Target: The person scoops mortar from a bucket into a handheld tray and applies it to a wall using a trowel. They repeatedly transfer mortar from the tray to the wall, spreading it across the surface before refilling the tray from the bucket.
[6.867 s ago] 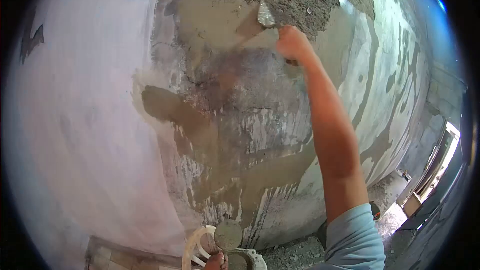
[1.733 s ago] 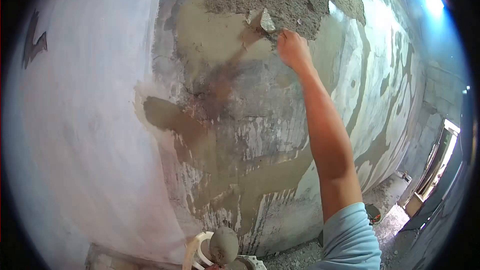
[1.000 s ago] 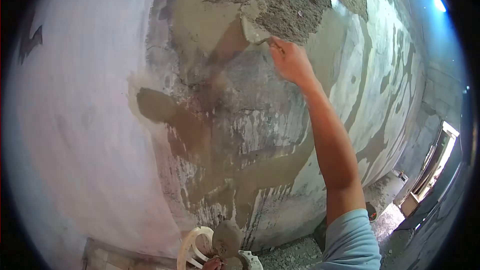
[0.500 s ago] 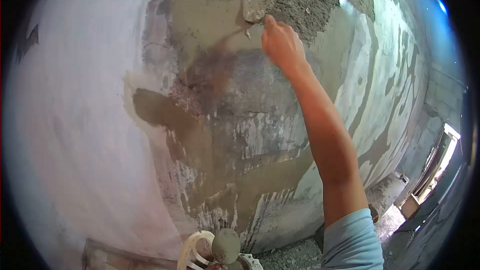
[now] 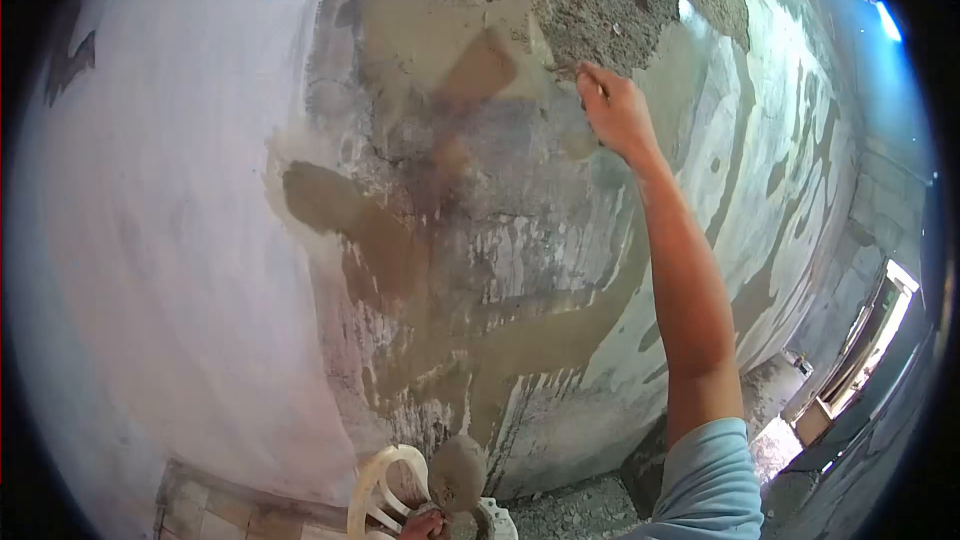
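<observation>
My right hand [image 5: 612, 105] is closed around the handle of a trowel, held up at the wall beside the lower edge of a rough mortar patch [image 5: 600, 5]. Its blade [image 5: 562, 68] is turned nearly edge-on and hard to see. Left of it lies a smoother, wet mortar area [image 5: 410, 35] on the wall. At the bottom edge, only part of my left hand [image 5: 422, 525] shows, its fingers closed. Just above them rises a round, mortar-coated tool [image 5: 458, 473], which appears to be in that hand; its handle is hidden.
Behind my left hand stands a cream plastic chair [image 5: 362, 485]. White-painted wall [image 5: 190, 190] fills the left side, and damp streaks run down the middle. Rubble [image 5: 580, 512] lies along the wall's foot. A bright doorway [image 5: 865, 340] is at the far right.
My right hand has moved right and slightly down with the trowel, and the blade has turned from face-on to nearly edge-on. The round tool sits slightly higher, and more of my left hand shows.
</observation>
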The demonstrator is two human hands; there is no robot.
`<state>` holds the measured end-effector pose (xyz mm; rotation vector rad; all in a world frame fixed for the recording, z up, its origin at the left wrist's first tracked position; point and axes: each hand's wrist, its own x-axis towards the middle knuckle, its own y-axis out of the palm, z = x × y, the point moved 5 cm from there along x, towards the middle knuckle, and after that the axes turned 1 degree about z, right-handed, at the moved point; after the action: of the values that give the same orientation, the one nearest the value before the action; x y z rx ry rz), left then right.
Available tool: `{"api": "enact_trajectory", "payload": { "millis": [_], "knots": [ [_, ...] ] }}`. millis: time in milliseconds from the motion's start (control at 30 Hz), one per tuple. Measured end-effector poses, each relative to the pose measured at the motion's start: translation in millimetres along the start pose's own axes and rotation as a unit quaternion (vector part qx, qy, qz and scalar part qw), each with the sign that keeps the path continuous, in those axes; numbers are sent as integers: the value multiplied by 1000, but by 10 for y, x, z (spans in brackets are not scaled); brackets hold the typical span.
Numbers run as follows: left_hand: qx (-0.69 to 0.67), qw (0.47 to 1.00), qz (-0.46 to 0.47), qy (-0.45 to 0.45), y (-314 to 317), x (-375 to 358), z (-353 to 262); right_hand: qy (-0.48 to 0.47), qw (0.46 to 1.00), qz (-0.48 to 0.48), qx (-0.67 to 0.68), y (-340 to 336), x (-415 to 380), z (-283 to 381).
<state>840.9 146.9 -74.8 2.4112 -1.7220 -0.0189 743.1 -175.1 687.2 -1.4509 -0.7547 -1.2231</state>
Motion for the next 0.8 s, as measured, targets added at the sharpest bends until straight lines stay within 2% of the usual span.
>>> {"api": "enact_trajectory", "payload": {
  "millis": [33, 67, 100, 233, 300, 367, 500, 567, 600, 633, 667, 700, 800],
  "knots": [
    [89, 995, -8, 34, -52, -15, 156, -15, 999, -39, -18, 30, 156, -59],
    [77, 996, -11, 49, -105, 6, 365, -30, 996, -77, -36, 41, 285, -87],
    [64, 996, -14, 62, -161, 39, 594, -41, 996, -65, -54, 78, 378, -49],
    [52, 996, 27, 61, -267, -33, 729, -87, 989, -17, -118, 348, 446, 284],
    [73, 994, -11, 76, -275, -93, 673, -136, 982, -15, -131, 565, 357, 245],
    [93, 991, -44, 86, -232, -164, 497, -133, 982, 27, -130, 588, 159, 313],
    [-111, 990, 44, -72, -316, -145, 624, -133, 978, 106, -121, 562, -160, 306],
    [78, 997, 8, 17, -313, -151, 476, -191, 972, 121, -72, 455, -274, 264],
    [173, 983, -11, 61, -306, -171, 305, -218, 967, 126, -46, 405, -320, 239],
    [33, 997, -45, -47, -255, -182, 3, -205, 974, 88, -39, 323, -301, 194],
    [-109, 980, -75, -151, -91, -228, -508, -194, 979, 49, -34, 241, -252, 150],
    [-248, 929, -101, -254, 41, -306, -760, -180, 983, 13, -27, 180, -224, 108],
    [-191, 944, -102, -250, 45, -321, -887, -120, 990, -55, -53, 113, 83, -64]
  ]
}}
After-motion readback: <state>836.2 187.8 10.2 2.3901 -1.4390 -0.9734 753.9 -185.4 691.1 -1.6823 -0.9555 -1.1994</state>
